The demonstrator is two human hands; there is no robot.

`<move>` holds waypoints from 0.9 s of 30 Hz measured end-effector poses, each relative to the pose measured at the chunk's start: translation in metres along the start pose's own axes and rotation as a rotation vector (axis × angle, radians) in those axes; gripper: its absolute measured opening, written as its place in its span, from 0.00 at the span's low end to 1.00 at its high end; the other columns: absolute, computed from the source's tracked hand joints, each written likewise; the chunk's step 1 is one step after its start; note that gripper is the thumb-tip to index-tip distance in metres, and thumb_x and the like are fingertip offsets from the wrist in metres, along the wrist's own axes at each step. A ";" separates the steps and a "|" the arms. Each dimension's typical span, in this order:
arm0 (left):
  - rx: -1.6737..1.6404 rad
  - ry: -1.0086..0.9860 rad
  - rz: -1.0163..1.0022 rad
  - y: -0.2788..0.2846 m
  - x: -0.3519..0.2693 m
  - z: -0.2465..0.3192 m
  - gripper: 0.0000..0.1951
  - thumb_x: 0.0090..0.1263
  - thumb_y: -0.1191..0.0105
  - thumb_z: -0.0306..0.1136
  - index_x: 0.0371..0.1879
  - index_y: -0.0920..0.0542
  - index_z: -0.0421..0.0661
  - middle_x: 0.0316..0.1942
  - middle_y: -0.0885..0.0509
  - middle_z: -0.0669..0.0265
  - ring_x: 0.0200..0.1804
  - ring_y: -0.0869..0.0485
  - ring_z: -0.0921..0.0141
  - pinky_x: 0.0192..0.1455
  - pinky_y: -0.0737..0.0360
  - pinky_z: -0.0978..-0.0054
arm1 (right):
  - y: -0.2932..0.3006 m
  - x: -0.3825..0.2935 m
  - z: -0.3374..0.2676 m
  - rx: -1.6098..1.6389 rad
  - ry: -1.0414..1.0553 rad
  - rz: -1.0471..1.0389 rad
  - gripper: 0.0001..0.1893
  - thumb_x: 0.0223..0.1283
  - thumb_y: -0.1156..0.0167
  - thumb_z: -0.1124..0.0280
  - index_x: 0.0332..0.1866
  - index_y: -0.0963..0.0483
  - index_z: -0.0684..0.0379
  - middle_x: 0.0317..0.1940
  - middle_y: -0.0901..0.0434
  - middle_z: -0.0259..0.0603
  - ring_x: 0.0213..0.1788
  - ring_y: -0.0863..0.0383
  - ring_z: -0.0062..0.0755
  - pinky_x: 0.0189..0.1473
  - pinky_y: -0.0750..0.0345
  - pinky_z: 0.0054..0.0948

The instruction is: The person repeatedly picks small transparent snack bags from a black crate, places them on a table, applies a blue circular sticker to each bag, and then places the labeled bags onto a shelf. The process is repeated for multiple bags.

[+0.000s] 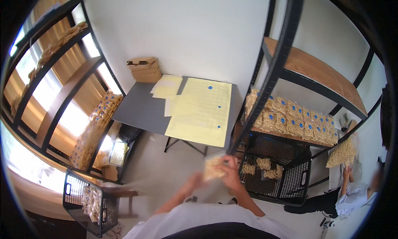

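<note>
Between my hands is a clear plastic bag of pale tan, curled pieces (213, 168), held up above the floor. My right hand (230, 172) grips its right side, fingers bent over the front. At the bag's lower left edge is my left hand (196, 182), blurred; whether its fingers close on the plastic cannot be made out. Just right of my right hand stands a black plastic crate (292, 180) with a few similar bags (264, 163) in it. Ahead, a dark grey table (140, 106) bears large pale yellow sheets (199, 114) with small blue stickers.
Rows of filled bags (289, 117) with blue stickers line the right rack (279, 67). More bags (99, 120) fill the left shelves. Cardboard boxes (144, 72) sit at the table's back corner. A second crate (108, 208) holds bags at lower left. A person (354, 195) works at far right.
</note>
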State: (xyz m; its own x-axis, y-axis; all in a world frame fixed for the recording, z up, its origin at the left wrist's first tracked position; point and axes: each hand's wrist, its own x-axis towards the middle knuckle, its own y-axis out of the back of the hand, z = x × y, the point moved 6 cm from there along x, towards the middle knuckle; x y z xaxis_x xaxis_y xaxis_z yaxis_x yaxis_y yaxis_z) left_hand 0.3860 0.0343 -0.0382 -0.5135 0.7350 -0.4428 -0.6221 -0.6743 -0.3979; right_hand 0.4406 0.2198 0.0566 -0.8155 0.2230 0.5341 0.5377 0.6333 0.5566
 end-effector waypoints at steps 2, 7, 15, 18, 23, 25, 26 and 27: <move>-0.179 -0.065 -0.059 0.014 -0.014 0.027 0.38 0.78 0.65 0.65 0.71 0.32 0.42 0.69 0.27 0.56 0.65 0.23 0.59 0.70 0.29 0.57 | -0.034 0.006 -0.033 0.060 0.074 -0.024 0.17 0.38 0.26 0.70 0.39 0.13 0.47 0.53 0.25 0.38 0.61 0.31 0.46 0.65 0.35 0.44; -0.168 -0.137 -0.004 0.061 -0.051 0.079 0.23 0.78 0.47 0.45 0.64 0.26 0.42 0.60 0.20 0.60 0.58 0.18 0.67 0.59 0.20 0.66 | -0.084 0.023 -0.100 0.119 0.195 -0.070 0.18 0.42 0.26 0.72 0.44 0.13 0.49 0.56 0.26 0.39 0.62 0.32 0.47 0.65 0.33 0.44; -0.055 -0.345 0.239 0.111 -0.059 0.129 0.14 0.70 0.38 0.29 0.52 0.19 0.38 0.46 0.13 0.62 0.46 0.14 0.72 0.52 0.18 0.71 | -0.100 0.060 -0.087 0.369 -0.237 -0.120 0.18 0.66 0.39 0.73 0.60 0.22 0.58 0.55 0.23 0.46 0.56 0.22 0.40 0.61 0.26 0.32; 0.042 -0.342 0.253 0.118 -0.046 0.136 0.14 0.69 0.37 0.27 0.51 0.18 0.38 0.46 0.13 0.63 0.47 0.15 0.73 0.52 0.18 0.72 | -0.122 0.063 -0.070 0.527 -0.402 -0.251 0.19 0.69 0.40 0.72 0.63 0.25 0.61 0.55 0.21 0.43 0.57 0.22 0.33 0.61 0.26 0.30; 0.129 -0.331 0.283 0.137 -0.020 0.143 0.14 0.70 0.38 0.28 0.52 0.18 0.37 0.46 0.13 0.63 0.47 0.15 0.72 0.52 0.19 0.71 | -0.170 0.077 -0.045 0.661 -0.509 -0.353 0.25 0.66 0.35 0.64 0.64 0.28 0.63 0.53 0.19 0.39 0.54 0.21 0.29 0.58 0.24 0.31; 0.168 -0.340 0.320 0.149 -0.009 0.154 0.14 0.70 0.38 0.28 0.51 0.18 0.37 0.46 0.13 0.63 0.47 0.15 0.72 0.53 0.20 0.71 | -0.191 0.092 -0.029 0.737 -0.614 -0.410 0.26 0.64 0.33 0.69 0.65 0.30 0.63 0.54 0.20 0.39 0.54 0.21 0.27 0.58 0.24 0.30; 0.161 -0.323 0.323 0.155 -0.004 0.160 0.14 0.70 0.38 0.28 0.52 0.19 0.38 0.47 0.13 0.63 0.48 0.15 0.72 0.53 0.20 0.71 | -0.202 0.101 -0.023 0.808 -0.686 -0.437 0.27 0.63 0.32 0.71 0.66 0.31 0.63 0.54 0.21 0.38 0.54 0.21 0.26 0.58 0.23 0.30; 0.146 -0.325 0.312 0.160 0.002 0.169 0.15 0.70 0.38 0.28 0.53 0.19 0.38 0.48 0.14 0.63 0.49 0.16 0.71 0.54 0.20 0.71 | -0.208 0.117 -0.020 0.764 -0.629 -0.445 0.26 0.63 0.32 0.72 0.65 0.31 0.64 0.54 0.21 0.39 0.54 0.21 0.26 0.57 0.23 0.30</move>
State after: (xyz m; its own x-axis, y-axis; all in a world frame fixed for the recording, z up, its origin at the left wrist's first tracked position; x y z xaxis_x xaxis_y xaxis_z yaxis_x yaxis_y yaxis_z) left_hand 0.1855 -0.0603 0.0331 -0.8329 0.4987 -0.2399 -0.4731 -0.8666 -0.1588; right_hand 0.2370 0.0995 0.0157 -0.9851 0.0611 -0.1608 0.0683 0.9969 -0.0396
